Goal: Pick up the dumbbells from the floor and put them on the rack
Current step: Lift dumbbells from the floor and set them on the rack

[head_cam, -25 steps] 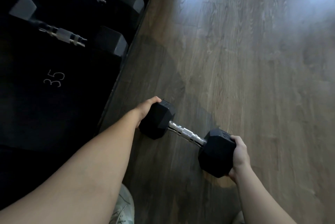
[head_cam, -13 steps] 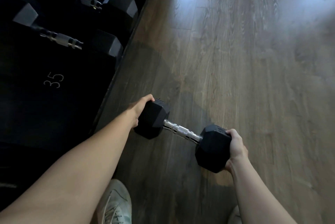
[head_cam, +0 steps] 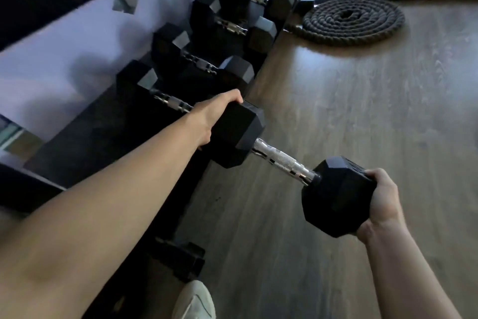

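Observation:
I hold a black hex dumbbell [head_cam: 282, 157] with a chrome handle in the air, above the wooden floor and beside the rack. My left hand [head_cam: 214, 118] grips its left head from the outer end. My right hand [head_cam: 380, 199] cups its right head from the outer end. The left head hangs right at the front edge of the dark rack [head_cam: 98, 135], which runs along the wall on the left. Several black dumbbells [head_cam: 196, 62] lie side by side on the rack beyond my left hand.
A coiled thick rope [head_cam: 351, 20] lies on the wooden floor [head_cam: 362, 111] at the back right. My light shoe [head_cam: 194, 300] shows at the bottom edge, next to a dark rack foot [head_cam: 181, 259]. A pale wall [head_cam: 64, 55] stands behind the rack.
Both hands have lifted the dumbbell off the floor and carried it up toward the rack. My view has tilted up, bringing the row of racked dumbbells and the rope into sight.

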`<state>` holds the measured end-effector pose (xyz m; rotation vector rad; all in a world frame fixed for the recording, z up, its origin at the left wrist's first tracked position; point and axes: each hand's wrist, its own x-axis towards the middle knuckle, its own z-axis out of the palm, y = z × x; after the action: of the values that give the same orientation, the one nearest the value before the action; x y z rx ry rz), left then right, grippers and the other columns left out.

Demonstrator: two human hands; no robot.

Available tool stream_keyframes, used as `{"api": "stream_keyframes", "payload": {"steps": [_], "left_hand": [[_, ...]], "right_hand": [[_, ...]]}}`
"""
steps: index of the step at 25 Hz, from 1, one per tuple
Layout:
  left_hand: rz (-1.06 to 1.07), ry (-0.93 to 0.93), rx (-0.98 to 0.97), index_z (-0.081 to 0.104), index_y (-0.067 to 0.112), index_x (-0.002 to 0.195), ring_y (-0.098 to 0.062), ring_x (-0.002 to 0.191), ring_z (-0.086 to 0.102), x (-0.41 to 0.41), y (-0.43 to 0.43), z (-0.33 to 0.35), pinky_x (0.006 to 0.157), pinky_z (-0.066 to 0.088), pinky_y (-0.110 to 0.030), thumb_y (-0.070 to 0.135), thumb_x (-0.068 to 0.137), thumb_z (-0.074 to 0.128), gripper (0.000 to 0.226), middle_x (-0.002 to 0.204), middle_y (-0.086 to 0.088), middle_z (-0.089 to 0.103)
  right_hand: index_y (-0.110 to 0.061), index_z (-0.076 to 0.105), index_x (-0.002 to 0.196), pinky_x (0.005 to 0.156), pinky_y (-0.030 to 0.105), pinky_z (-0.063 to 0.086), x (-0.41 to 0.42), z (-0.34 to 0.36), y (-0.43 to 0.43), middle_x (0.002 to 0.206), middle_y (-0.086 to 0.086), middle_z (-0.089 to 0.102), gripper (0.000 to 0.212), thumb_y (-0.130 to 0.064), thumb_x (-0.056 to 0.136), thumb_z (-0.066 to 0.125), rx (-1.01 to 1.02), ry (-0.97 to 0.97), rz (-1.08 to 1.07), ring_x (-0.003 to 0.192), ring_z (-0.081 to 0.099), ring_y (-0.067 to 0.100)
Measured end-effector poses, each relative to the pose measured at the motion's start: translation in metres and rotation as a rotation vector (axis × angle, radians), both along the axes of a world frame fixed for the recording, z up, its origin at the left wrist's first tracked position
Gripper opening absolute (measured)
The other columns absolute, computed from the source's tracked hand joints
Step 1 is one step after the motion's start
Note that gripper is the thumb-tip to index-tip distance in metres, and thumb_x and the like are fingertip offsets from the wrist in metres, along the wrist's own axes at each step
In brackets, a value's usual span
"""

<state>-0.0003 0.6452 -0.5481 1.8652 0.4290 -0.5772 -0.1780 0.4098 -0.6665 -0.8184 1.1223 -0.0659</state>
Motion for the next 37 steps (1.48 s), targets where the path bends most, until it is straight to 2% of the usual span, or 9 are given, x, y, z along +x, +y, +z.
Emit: {"api": "stream_keyframes", "payload": {"steps": [3, 8, 11, 14, 17, 23, 28, 33, 37], "left_hand": [[0.066, -0.089, 0.058, 0.072, 0.018, 0.086, -0.027, 0.088, 0.069, 0.009, 0.031, 0.052, 0.075, 0.054, -0.035, 0.047, 0.055, 0.075, 0.043, 0.09, -0.007, 0.072], [0.242, -0.142, 0.141, 0.069, 0.021, 0.086, -0.03, 0.09, 0.062, 0.033, 0.115, 0.078, 0.072, 0.047, -0.034, 0.044, 0.063, 0.073, 0.033, 0.095, -0.01, 0.067], [0.322, -0.163, 0.201, 0.068, 0.02, 0.084, -0.03, 0.093, 0.059, 0.044, 0.162, 0.074, 0.08, 0.047, -0.038, 0.042, 0.063, 0.072, 0.03, 0.099, -0.011, 0.065], [0.377, -0.107, 0.262, 0.067, 0.017, 0.083, -0.029, 0.092, 0.06, 0.053, 0.196, 0.06, 0.084, 0.047, -0.038, 0.043, 0.061, 0.073, 0.034, 0.097, -0.01, 0.066], [0.425, 0.005, 0.31, 0.069, 0.018, 0.089, -0.033, 0.1, 0.061, 0.063, 0.22, 0.04, 0.089, 0.047, -0.044, 0.048, 0.046, 0.077, 0.054, 0.105, -0.011, 0.068], [0.425, 0.094, 0.352, 0.066, 0.017, 0.086, -0.034, 0.094, 0.06, 0.074, 0.244, 0.001, 0.078, 0.046, -0.041, 0.049, 0.061, 0.074, 0.042, 0.098, -0.012, 0.065], [0.423, 0.077, 0.342, 0.065, 0.019, 0.093, -0.033, 0.096, 0.06, 0.078, 0.254, -0.01, 0.076, 0.045, -0.043, 0.057, 0.056, 0.071, 0.053, 0.101, -0.011, 0.064], [0.505, -0.167, 0.532, 0.057, 0.011, 0.132, -0.034, 0.117, 0.056, 0.071, 0.254, -0.025, 0.092, 0.049, -0.043, 0.074, 0.058, 0.069, 0.098, 0.134, -0.013, 0.058], [0.439, -0.407, 0.645, 0.07, 0.012, 0.1, -0.026, 0.1, 0.062, 0.049, 0.241, -0.035, 0.068, 0.044, -0.03, 0.071, 0.076, 0.064, 0.064, 0.098, -0.004, 0.067]], "right_hand": [[-0.022, 0.065, 0.098, 0.064, 0.05, 0.056, 0.032, 0.033, 0.037, 0.099, 0.009, 0.063, 0.054, -0.047, 0.051, 0.067, 0.03, -0.088, 0.052, 0.085, 0.064, 0.034], [-0.012, 0.065, 0.102, 0.055, 0.032, 0.05, 0.09, 0.068, 0.116, 0.09, 0.01, 0.063, 0.042, -0.045, 0.076, 0.061, 0.034, -0.084, 0.178, 0.078, 0.065, 0.032], [-0.012, 0.063, 0.102, 0.063, 0.039, 0.054, 0.117, 0.064, 0.162, 0.096, 0.012, 0.063, 0.049, -0.051, 0.073, 0.062, 0.074, -0.053, 0.231, 0.088, 0.066, 0.038], [-0.01, 0.064, 0.109, 0.084, 0.052, 0.057, 0.133, 0.049, 0.198, 0.103, 0.014, 0.066, 0.07, -0.06, 0.06, 0.059, 0.101, -0.005, 0.27, 0.091, 0.066, 0.04], [-0.01, 0.062, 0.105, 0.089, 0.053, 0.056, 0.136, 0.035, 0.224, 0.094, 0.011, 0.062, 0.065, -0.061, 0.067, 0.055, 0.036, 0.051, 0.334, 0.089, 0.063, 0.038], [-0.006, 0.061, 0.104, 0.098, 0.052, 0.049, 0.145, 0.02, 0.234, 0.105, 0.019, 0.064, 0.073, -0.07, 0.074, 0.042, -0.23, 0.148, 0.521, 0.102, 0.059, 0.043], [-0.009, 0.059, 0.121, 0.099, 0.054, 0.047, 0.143, 0.011, 0.238, 0.113, 0.011, 0.065, 0.079, -0.072, 0.077, 0.039, -0.255, 0.039, 0.527, 0.107, 0.059, 0.037], [-0.023, 0.062, 0.127, 0.109, 0.035, 0.038, 0.13, 0.017, 0.234, 0.139, -0.009, 0.055, 0.033, -0.037, 0.101, 0.049, -0.469, -0.357, 0.507, 0.133, 0.048, 0.013], [-0.026, 0.073, 0.106, 0.109, 0.041, 0.044, 0.134, 0.012, 0.232, 0.124, -0.013, 0.066, 0.022, -0.025, 0.096, 0.053, -0.518, -0.468, 0.532, 0.123, 0.055, 0.006]]}}
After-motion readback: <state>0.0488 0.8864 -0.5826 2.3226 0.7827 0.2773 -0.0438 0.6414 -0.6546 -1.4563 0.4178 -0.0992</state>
